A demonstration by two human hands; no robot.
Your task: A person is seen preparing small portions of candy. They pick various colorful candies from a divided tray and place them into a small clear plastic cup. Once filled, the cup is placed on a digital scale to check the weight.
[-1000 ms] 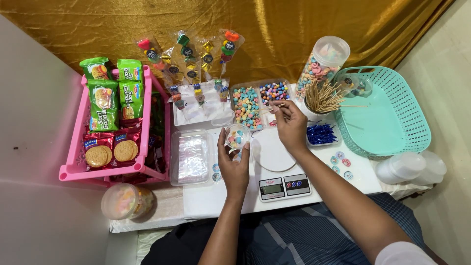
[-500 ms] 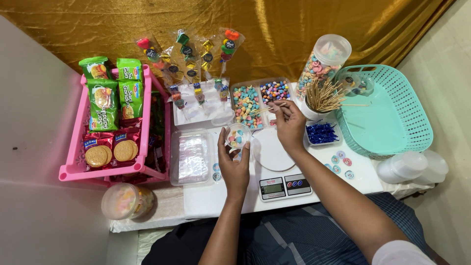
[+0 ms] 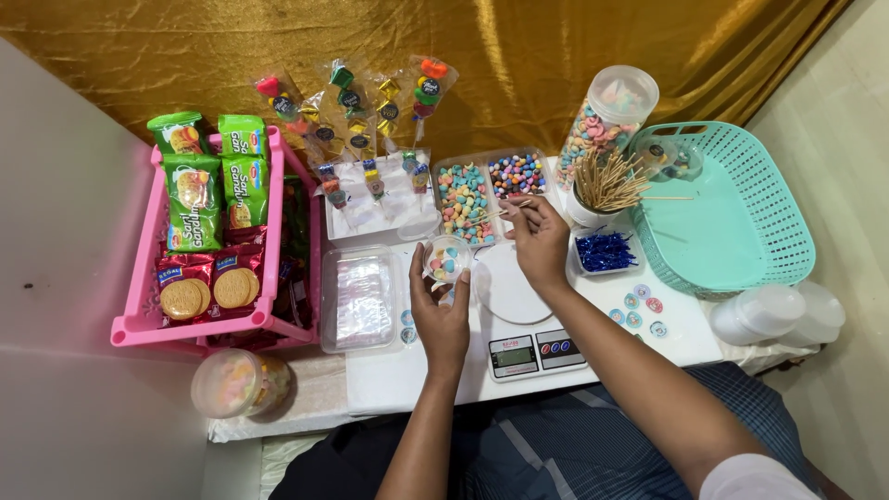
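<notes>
Nearest the person, at the desk's front edge, a digital kitchen scale [image 3: 523, 324] sits with its round white platter between the two hands. The left hand [image 3: 443, 310] is closed around a small clear cup [image 3: 447, 257] of pastel candies, held upright just left of the scale's platter. The right hand [image 3: 540, 243] hovers over the far side of the platter, well apart from the left, its fingers pinched on a thin wooden skewer [image 3: 495, 215] whose tip points left over the candy trays. To the left of the cup lies a clear box of plastic wrappers [image 3: 362, 298], and off the desk's front left corner stands a lidded tub of sweets [image 3: 239, 381]. Right of the scale, round stickers [image 3: 637, 310] lie scattered near a small tray of blue twist ties [image 3: 604, 251]. Farther back sit two trays of coloured candies [image 3: 489, 188], a white cup of skewers [image 3: 602, 190] and a foam block with wrapped candy sticks [image 3: 375, 199]. A pink rack of snack packets [image 3: 218, 245] fills the left side, a teal basket [image 3: 750, 208] the right. A gold curtain [image 3: 519, 46] hangs behind.
</notes>
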